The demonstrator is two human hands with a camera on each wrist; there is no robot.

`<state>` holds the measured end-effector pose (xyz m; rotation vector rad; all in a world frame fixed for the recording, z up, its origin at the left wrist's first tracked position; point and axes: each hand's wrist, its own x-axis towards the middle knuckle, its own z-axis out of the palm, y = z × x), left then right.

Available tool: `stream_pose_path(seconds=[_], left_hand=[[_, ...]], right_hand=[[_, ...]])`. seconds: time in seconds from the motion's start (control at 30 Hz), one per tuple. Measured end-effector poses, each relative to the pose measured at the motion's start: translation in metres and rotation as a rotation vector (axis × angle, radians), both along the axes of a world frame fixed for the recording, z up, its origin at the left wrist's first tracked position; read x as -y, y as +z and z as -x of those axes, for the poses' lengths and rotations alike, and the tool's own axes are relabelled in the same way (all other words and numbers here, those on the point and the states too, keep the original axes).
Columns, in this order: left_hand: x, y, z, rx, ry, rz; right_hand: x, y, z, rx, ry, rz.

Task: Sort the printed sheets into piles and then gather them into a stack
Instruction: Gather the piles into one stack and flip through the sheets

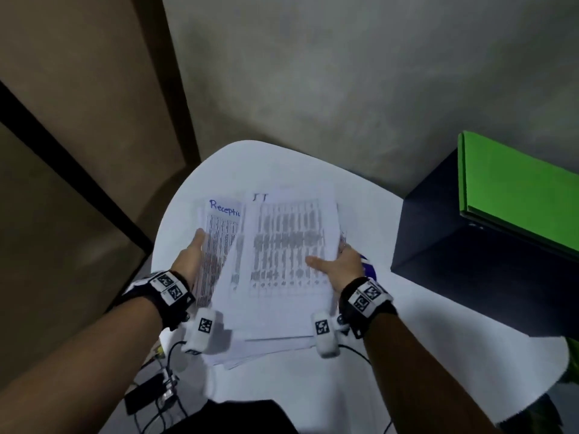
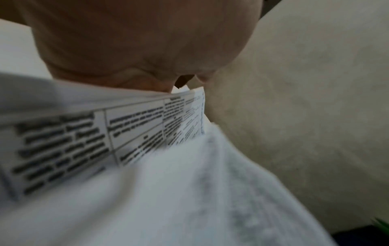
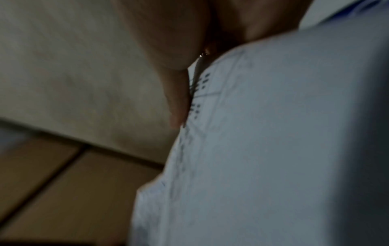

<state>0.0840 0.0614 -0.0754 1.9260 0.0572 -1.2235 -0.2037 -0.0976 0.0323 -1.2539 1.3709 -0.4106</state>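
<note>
Both hands hold a loose stack of printed sheets (image 1: 282, 261) above a white round table (image 1: 391, 355). The top sheet bears a table of dark text under "IT"; a sheet under it, shifted left, shows blue handwriting "Recepti". My left hand (image 1: 192, 255) grips the stack's left edge, thumb on top. My right hand (image 1: 338, 264) grips the right edge, thumb lying across the top sheet. In the left wrist view the palm (image 2: 136, 50) presses on printed sheets (image 2: 105, 133). The right wrist view shows fingers (image 3: 176, 93) against the blurred paper (image 3: 263, 149). The fingers under the stack are hidden.
A dark box (image 1: 470, 245) with a green folder (image 1: 517, 198) on it stands at the table's right. A blue mark (image 1: 366, 264) shows on the table beside my right hand. Cables and a small black device (image 1: 150, 393) lie at the lower left. A grey wall rises behind.
</note>
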Motion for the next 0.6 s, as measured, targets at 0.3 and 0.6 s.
stream_pose_path(seconds=[0.3, 0.6], left_hand=[[0.006, 0.052, 0.044, 0.407, -0.350, -0.200], [0.005, 0.056, 0.047, 0.464, -0.358, -0.184]], right_hand=[[0.019, -0.065, 0.031, -0.686, 0.039, 0.088], [0.028, -0.055, -0.001, -0.623, -0.046, 0.241]])
